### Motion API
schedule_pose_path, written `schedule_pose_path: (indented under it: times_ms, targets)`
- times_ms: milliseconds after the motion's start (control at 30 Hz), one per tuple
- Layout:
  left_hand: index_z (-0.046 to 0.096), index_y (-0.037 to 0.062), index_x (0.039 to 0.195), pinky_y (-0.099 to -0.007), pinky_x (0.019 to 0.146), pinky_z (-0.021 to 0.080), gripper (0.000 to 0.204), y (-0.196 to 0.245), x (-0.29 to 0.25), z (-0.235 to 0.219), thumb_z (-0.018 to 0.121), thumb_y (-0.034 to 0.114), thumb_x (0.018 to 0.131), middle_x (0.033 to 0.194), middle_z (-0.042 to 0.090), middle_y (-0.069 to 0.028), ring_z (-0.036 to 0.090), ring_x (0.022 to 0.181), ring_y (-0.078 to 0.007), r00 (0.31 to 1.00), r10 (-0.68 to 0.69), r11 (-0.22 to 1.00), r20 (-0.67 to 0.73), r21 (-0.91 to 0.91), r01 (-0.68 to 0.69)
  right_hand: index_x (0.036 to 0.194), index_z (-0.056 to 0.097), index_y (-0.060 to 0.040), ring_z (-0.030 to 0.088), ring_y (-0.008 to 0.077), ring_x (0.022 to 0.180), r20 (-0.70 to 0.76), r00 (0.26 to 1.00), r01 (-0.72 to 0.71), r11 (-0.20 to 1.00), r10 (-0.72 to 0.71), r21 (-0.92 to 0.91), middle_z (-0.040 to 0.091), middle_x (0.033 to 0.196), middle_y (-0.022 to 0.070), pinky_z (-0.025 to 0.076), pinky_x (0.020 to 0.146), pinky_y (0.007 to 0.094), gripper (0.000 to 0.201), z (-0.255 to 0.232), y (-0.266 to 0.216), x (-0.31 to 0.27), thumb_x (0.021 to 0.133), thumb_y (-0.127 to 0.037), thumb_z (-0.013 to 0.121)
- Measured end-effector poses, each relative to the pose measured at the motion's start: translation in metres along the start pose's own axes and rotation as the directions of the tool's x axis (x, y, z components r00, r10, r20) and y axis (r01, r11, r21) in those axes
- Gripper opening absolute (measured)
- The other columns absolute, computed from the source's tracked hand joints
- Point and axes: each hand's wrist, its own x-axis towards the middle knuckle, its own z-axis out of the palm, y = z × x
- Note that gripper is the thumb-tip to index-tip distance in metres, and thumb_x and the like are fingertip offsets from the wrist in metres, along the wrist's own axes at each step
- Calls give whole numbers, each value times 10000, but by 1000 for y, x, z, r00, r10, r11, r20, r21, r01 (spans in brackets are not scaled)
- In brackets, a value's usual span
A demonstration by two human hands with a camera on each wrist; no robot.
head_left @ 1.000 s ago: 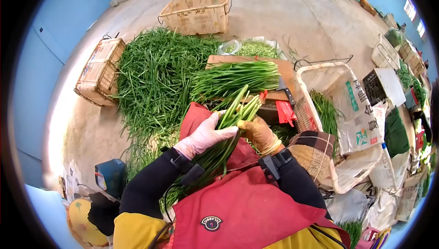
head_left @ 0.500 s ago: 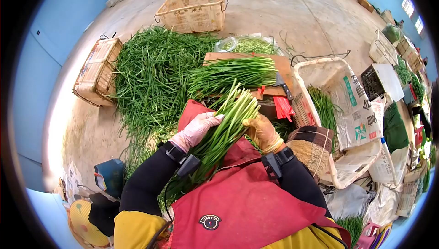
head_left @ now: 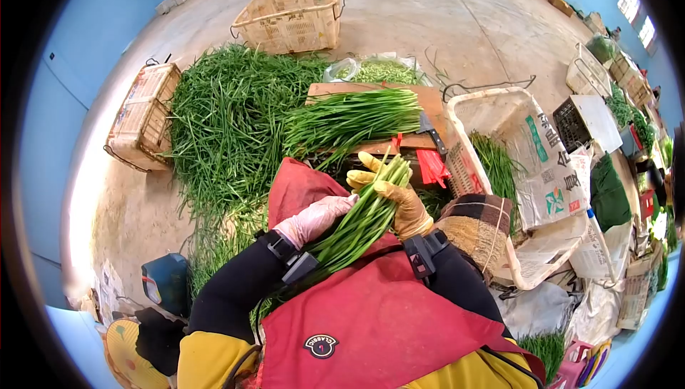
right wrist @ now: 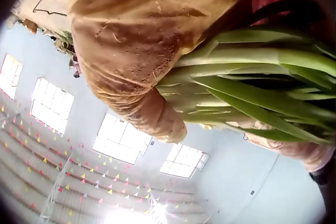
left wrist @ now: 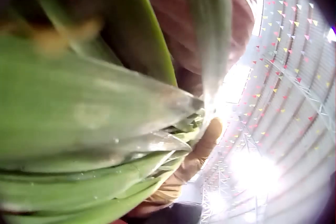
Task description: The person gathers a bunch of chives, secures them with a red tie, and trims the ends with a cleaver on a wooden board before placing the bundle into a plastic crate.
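Blue walls [head_left: 53,125], pale floor [head_left: 399,11] around us. We hold 1 bunch [head_left: 360,225] slanted over our red apron [head_left: 371,310]: left hand [head_left: 314,219] gripping its left side, right hand [head_left: 405,209] pinching it between thumb and fingers near the pale ends. Just beyond: board [head_left: 325,90], 1 pile of stalks [head_left: 357,121] on top, knife [head_left: 437,144] beside.

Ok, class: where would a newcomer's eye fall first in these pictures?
Probably on the bundle of green stalks in front of the red apron, held between the pale-gloved left hand and the yellow-gloved right hand. Next might come the big tangled heap of greens to the left, beside a neater bunch on a wooden board. A black-handled knife stands out at that bunch's right end.
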Motion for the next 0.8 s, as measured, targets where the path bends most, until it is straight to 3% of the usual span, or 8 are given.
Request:
schedule_pose_path:
  times_ms: [133,200,267,400,467,567,667,800]
  targets:
    - [661,4,1182,-277,959,453,328,14,2,-10,563,257,999,1143,672,-31,586,1053,-104,991,77,972,109,215,-99,1311,547,16,697,230,867,-51,999,8,999,-10,-40,716,973,141,564,827,346,452,-9,4,3,898,-114,677]
    - [620,-11,1237,-292,1009,440,374,75,-3,-8,597,256,975,1221,648,-62,562,1147,-116,988,-64,965,-142,243,97,1287,568,16,692,216,873,-95,995,-4,990,-9,-138,712,989,142,559,822,337,419,-12,3,4,899,-103,675]
    - [573,-3,1302,-314,1059,415,470,114,4,-9,637,293,943,1304,608,-107,545,1228,-182,938,305,871,-165,446,-205,1264,586,6,682,194,893,-103,995,7,993,-19,-118,708,996,139,548,838,319,395,-6,5,5,894,-96,681]
    - [465,43,1415,-375,1105,364,652,157,30,39,615,452,929,1392,523,-172,487,1302,-324,601,720,-211,347,935,-286,1311,539,-11,646,208,1006,-128,990,34,988,-53,-151,662,1116,122,527,903,336,412,-13,18,12,931,-143,627]
    - [339,15,1477,-426,1150,290,824,131,48,63,594,551,906,1493,365,-250,278,1443,-350,905,279,79,321,932,-355,1375,467,-41,581,207,1153,-108,945,239,879,-308,-414,567,1308,95,506,965,357,444,-28,28,4,976,-224,538]
    - [156,-7,1531,-425,1172,241,968,135,49,41,665,495,879,1552,220,-278,189,1461,-415,791,508,123,341,880,-458,982,629,-50,638,175,795,-198,972,140,989,-127,55,663,919,58,543,731,323,180,-10,-19,5,961,-227,598]
    - [219,130,1550,-406,1184,217,822,127,32,46,690,201,880,1564,165,-301,154,1473,-412,820,387,260,422,804,-535,989,656,-59,653,180,817,-379,799,429,884,-467,-185,676,911,53,558,757,324,225,-23,-65,-5,933,-277,657]
    - [482,209,1423,-402,972,487,596,93,19,24,624,114,852,1501,380,-179,579,1154,-381,924,269,101,272,946,-308,1077,661,-48,672,226,885,-358,626,582,721,-692,-377,684,983,88,589,829,427,230,-44,-148,-45,938,-231,653]
